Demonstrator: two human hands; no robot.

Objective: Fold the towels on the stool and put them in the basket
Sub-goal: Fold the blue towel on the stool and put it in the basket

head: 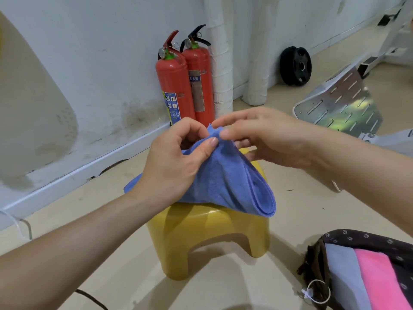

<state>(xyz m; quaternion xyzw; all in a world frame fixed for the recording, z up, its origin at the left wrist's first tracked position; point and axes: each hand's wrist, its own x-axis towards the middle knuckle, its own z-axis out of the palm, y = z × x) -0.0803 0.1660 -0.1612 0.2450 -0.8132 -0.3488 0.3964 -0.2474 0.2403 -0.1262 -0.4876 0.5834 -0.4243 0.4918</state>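
A blue towel (pixel 228 182) lies doubled over on the yellow plastic stool (pixel 207 238), its folded edge hanging off the stool's right front. My left hand (pixel 176 159) pinches the towel's raised corner between thumb and fingers. Beside it, my right hand (pixel 266 135) pinches the same raised corner from the right. The basket (pixel 366 240), dark with a small flower print, sits on the floor at the lower right. Inside it lie a folded grey-blue towel (pixel 344 267) and a pink towel (pixel 380 278).
Two red fire extinguishers (pixel 185 83) stand against the white wall behind the stool. A black weight plate (pixel 295 66) leans on the wall farther right. A slotted metal plate (pixel 342 104) on a white frame lies right of my right hand. Dark cables run along the floor at left.
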